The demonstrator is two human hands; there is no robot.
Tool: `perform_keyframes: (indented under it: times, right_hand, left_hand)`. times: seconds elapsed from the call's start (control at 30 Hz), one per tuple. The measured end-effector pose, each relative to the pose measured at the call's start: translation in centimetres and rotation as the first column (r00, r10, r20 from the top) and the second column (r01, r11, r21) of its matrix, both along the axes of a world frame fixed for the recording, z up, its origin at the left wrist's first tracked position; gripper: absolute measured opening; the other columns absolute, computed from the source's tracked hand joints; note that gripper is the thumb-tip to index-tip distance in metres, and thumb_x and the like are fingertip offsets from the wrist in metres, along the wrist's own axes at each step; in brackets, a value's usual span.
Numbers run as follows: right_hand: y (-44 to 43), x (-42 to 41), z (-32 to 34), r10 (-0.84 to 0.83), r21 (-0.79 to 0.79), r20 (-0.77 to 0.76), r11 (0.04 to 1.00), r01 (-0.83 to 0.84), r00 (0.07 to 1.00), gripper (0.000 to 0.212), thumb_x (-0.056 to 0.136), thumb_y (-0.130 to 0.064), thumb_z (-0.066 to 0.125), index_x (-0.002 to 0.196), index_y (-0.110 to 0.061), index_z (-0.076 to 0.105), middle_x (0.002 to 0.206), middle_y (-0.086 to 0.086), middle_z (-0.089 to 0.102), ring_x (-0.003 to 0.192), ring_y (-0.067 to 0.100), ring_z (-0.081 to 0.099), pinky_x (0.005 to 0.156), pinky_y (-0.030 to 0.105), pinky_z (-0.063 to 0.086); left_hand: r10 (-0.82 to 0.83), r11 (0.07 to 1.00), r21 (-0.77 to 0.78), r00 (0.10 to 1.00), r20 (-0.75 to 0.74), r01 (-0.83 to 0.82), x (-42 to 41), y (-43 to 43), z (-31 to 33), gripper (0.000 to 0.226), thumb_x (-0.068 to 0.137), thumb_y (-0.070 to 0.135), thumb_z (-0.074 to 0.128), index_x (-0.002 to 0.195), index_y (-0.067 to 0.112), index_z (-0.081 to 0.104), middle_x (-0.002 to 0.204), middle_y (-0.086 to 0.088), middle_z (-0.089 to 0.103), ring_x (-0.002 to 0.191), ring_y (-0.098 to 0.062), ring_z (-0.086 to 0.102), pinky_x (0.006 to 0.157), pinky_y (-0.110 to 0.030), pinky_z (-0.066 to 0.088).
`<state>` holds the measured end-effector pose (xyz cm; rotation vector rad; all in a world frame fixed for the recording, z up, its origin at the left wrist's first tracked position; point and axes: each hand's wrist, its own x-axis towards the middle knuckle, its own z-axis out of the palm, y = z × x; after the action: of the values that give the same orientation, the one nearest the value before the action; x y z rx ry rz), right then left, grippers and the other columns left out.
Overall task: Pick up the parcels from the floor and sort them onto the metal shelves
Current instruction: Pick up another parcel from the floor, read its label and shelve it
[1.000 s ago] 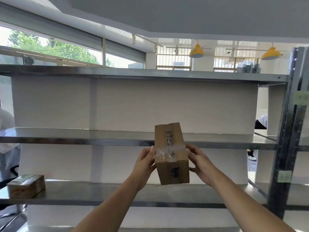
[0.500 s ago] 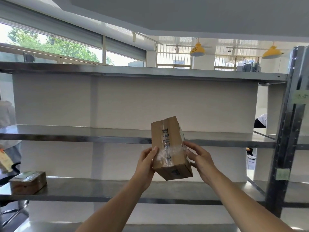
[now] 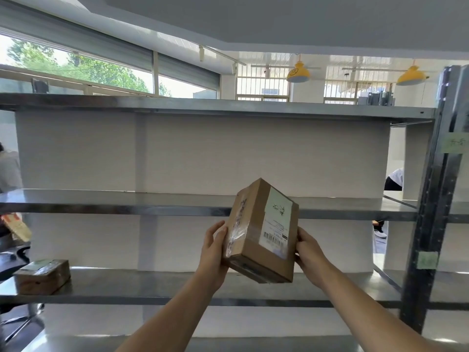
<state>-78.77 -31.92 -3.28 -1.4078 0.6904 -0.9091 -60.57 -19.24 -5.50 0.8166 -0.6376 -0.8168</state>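
Two hands, left (image 3: 213, 252) and right (image 3: 308, 255), grip tilted parcel (image 3: 261, 232); label (image 3: 278, 219) handwriting unreadable.

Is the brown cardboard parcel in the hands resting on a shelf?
No, the brown cardboard parcel is held in the air between left hand and right hand.

Parcel (image 3: 264, 232) held tilted between both hands (image 3: 213, 252) before the middle shelf (image 3: 101, 200); a second box (image 3: 42, 276) sits far left on the shelf below (image 3: 152, 285).

We hold a tilted box (image 3: 264, 232) at frame centre, left hand (image 3: 213, 252) and right hand (image 3: 308, 252) gripping its sides before shelves (image 3: 127, 203); another parcel (image 3: 42, 276) sits lower left.
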Motion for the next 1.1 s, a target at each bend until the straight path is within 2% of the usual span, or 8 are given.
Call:
perform_keyframes:
  times: [0.2,0.33,0.43,0.6,0.73,0.83,0.93,1.1]
  right_hand:
    - [-1.1,-0.3,-1.0,0.169,-0.016,-0.008,0.986,-0.169,0.986,0.075,0.089,-0.002,0.07,0.145,-0.04,0.037,0.133,-0.001,0.062,0.118,0.019,0.061,0.081,0.036,0.061]
    - [-1.9,-1.3,-1.0,0.144,-0.205,-0.093,0.966,-0.16,0.985,0.104,0.079,0.004,0.075,0.15,-0.048,0.018,0.149,-0.001,0.043,0.137,0.018,0.042,0.081,0.026,0.06]
    - [-2.2,-1.7,-0.8,0.159,-0.215,-0.068,0.962,-0.17,0.985,0.105,0.078,0.008,0.071,0.15,-0.048,0.018,0.155,-0.009,0.034,0.145,0.015,0.028,0.104,0.042,0.05]
    - [-2.9,-1.6,-0.8,0.179,-0.205,-0.001,0.963,-0.175,0.984,0.103,0.071,0.011,0.076,0.139,-0.047,0.025,0.152,-0.011,0.038,0.143,0.011,0.033,0.112,0.05,0.041]
    - [-2.9,-1.7,-0.5,0.191,-0.151,0.07,0.972,-0.179,0.979,0.1,0.067,0.002,0.077,0.139,-0.042,0.024,0.147,-0.009,0.044,0.138,0.015,0.04,0.105,0.043,0.047]
    - [-2.8,-1.5,0.1,0.184,-0.118,0.128,0.978,-0.169,0.975,0.098,0.068,0.007,0.075,0.14,-0.036,0.023,0.139,-0.006,0.049,0.131,0.017,0.046,0.09,0.034,0.053]
    - [-3.0,-0.8,0.5,0.144,-0.07,0.17,0.989,-0.134,0.975,0.087,0.08,0.017,0.065,0.137,-0.034,0.025,0.136,-0.003,0.049,0.128,0.021,0.05,0.097,0.043,0.053]
    - [-3.4,-0.7,0.5,0.039,-0.007,0.139,0.999,-0.038,0.99,0.08,0.078,0.022,0.053,0.134,-0.031,0.031,0.125,0.0,0.05,0.121,0.028,0.052,0.105,0.052,0.043]
  left_hand:
    - [-0.057,0.998,0.014,0.998,0.032,0.056,0.0,0.1,0.1,0.021,0.103,0.025,0.051,0.123,0.024,0.054,0.119,-0.021,0.061,0.084,-0.029,0.07,0.062,-0.041,0.06]
    - [-0.123,0.992,0.03,0.989,0.077,0.121,1.0,0.5,0.6,0.023,0.102,0.025,0.054,0.122,0.021,0.062,0.117,-0.019,0.066,0.085,-0.028,0.069,0.061,-0.038,0.057]
    - [-0.141,0.987,0.087,0.986,0.087,0.133,1.4,0.3,0.6,0.027,0.101,0.026,0.055,0.127,0.02,0.061,0.121,-0.022,0.066,0.09,-0.031,0.068,0.065,-0.041,0.057]
    - [-0.225,0.968,0.117,0.974,-0.002,0.224,1.3,-0.1,1.0,0.042,0.1,0.039,0.048,0.128,0.011,0.063,0.124,-0.027,0.066,0.1,-0.037,0.067,0.082,-0.047,0.057]
    - [-0.346,0.938,-0.024,0.936,-0.069,0.345,1.4,-0.1,1.5,0.064,0.101,0.059,0.035,0.142,0.014,0.056,0.141,-0.024,0.057,0.129,-0.041,0.054,0.108,-0.054,0.042]
    - [-0.374,0.925,-0.077,0.927,-0.02,0.371,0.9,-0.5,1.8,0.076,0.089,0.063,0.055,0.147,0.014,0.049,0.148,-0.022,0.051,0.14,-0.039,0.045,0.119,-0.056,0.028]
    - [-0.379,0.917,-0.126,0.925,0.023,0.379,0.4,-0.8,2.3,0.085,0.078,0.052,0.078,0.147,0.012,0.048,0.149,-0.022,0.05,0.139,-0.038,0.046,0.117,-0.056,0.033]
    - [-0.278,0.959,-0.094,0.954,-0.116,0.268,0.3,-2.0,2.8,0.064,0.089,0.041,0.057,0.145,0.008,0.051,0.142,-0.024,0.056,0.134,-0.043,0.05,0.106,-0.057,0.045]
